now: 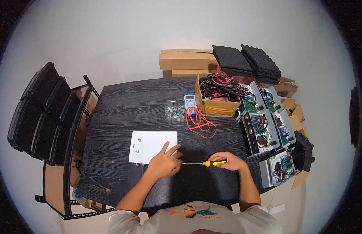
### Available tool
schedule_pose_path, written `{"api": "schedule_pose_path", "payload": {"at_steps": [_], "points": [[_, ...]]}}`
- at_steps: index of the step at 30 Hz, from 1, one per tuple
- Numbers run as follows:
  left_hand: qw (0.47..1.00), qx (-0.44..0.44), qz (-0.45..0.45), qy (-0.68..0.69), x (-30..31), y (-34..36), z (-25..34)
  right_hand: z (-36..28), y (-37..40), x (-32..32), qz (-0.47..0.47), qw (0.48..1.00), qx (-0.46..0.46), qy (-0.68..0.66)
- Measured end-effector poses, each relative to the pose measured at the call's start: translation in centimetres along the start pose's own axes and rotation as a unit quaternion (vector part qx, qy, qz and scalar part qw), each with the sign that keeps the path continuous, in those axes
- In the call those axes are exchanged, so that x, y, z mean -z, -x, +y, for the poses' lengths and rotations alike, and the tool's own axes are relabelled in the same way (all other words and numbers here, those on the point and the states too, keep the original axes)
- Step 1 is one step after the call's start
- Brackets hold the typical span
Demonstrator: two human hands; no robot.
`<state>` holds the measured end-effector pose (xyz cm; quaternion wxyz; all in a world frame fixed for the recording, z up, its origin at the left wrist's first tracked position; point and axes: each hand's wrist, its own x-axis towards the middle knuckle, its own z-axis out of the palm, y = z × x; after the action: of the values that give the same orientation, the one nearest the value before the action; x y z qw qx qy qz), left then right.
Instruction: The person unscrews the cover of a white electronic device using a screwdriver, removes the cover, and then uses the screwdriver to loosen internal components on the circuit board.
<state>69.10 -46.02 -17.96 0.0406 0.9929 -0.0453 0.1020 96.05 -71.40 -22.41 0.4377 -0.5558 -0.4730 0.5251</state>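
A flat white box (pixel 154 141) with two keyhole-shaped slots lies on the dark table, left of centre. My left hand (pixel 165 162) grips its front right corner, the fingers bent over the right side. In my right hand (pixel 231 161) is a yellow and black screwdriver (pixel 206 163), held by the handle with its shaft level and pointing left at the box's right side. The screwdriver's tip is hidden by my left hand. Small dark fittings show along the box's front edge.
Behind the box on the black wood-grain table (pixel 122 101) are a clear tray of screws (pixel 174 111) and a blue multimeter (pixel 190 102) with red leads (pixel 202 126). A carton of cables (pixel 218 109) and several open circuit-board housings (pixel 263 132) line the right side. Black foam stacks (pixel 44 113) stand left.
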Motion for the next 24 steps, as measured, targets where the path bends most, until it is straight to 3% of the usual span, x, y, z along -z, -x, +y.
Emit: {"api": "schedule_pose_path", "payload": {"at_steps": [8, 11, 13, 15, 17, 20, 23, 24], "points": [[1.000, 0.003, 0.005, 0.004, -0.3, 0.1, -0.1, -1.2, 0.4, -0.5, 0.019, 0.996, -0.029, 0.079], [1.000, 0.004, 0.000, 0.003, -0.3, 0.0, 0.0, -0.8, 0.3, -0.8, 0.025, 0.996, 0.017, 0.081], [1.000, 0.005, 0.004, 0.004, -0.2, 0.0, 0.0, -1.0, 0.0, -0.3, 0.011, 0.987, -0.155, -0.046], [1.000, 0.005, 0.012, 0.008, -0.1, 0.0, 0.1, -0.6, -0.1, 0.0, 0.004, 0.971, -0.228, -0.073], [1.000, 0.009, 0.016, 0.016, -0.1, -0.1, 0.1, 0.6, -0.1, -0.2, 0.005, 0.979, -0.205, -0.001], [1.000, 0.008, 0.009, 0.008, -0.3, 0.0, 0.0, 0.3, -0.2, -1.6, 0.110, 0.980, 0.098, 0.134], [1.000, 0.014, 0.003, 0.014, -1.0, 0.1, -0.2, 0.0, -0.8, -1.5, 0.135, 0.949, 0.178, 0.223], [1.000, 0.017, 0.003, 0.020, -1.0, 0.1, -0.2, -0.1, -0.6, -0.9, 0.096, 0.987, 0.037, 0.125]]}}
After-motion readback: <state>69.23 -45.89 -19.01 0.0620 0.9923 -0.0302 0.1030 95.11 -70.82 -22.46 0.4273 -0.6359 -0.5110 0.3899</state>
